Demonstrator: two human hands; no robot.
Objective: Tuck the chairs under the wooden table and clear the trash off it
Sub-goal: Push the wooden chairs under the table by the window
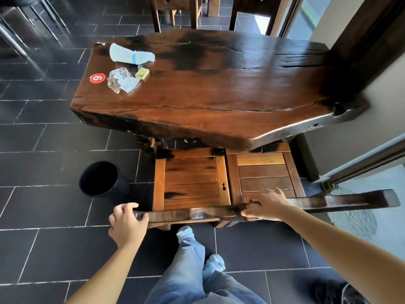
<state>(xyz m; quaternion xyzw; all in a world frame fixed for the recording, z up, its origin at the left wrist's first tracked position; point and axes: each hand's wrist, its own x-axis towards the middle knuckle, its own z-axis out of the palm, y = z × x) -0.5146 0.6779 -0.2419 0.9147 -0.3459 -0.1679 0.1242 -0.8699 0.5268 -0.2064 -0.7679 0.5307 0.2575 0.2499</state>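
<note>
A: What has each hand got?

B: The left hand [127, 222] has its grip curled tight round the left end of the dark wooden top rail [188, 212] of the left brown slatted wooden chair [190, 183]. The right hand [266, 205] lies over the spot where that rail meets the dark rail of the right brown slatted wooden chair [264, 172]; its grip is loose, fingers spread over the wood.

A: Where are the chairs?

B: Side by side, touching, front edges just under the near edge of the thick dark wooden slab tabletop [219, 88], most of each seat showing.

A: And the trash?

B: At the tabletop's far left end: a clear plastic bottle with a blue band [131, 54] on its side, crumpled clear plastic wrap [121, 81], a small yellow-green packet [142, 73], beside a round red sticker marked 6 [97, 78]. A black round bin [102, 179] stands on the dark tiled floor [43, 216], left of the chairs.
</note>
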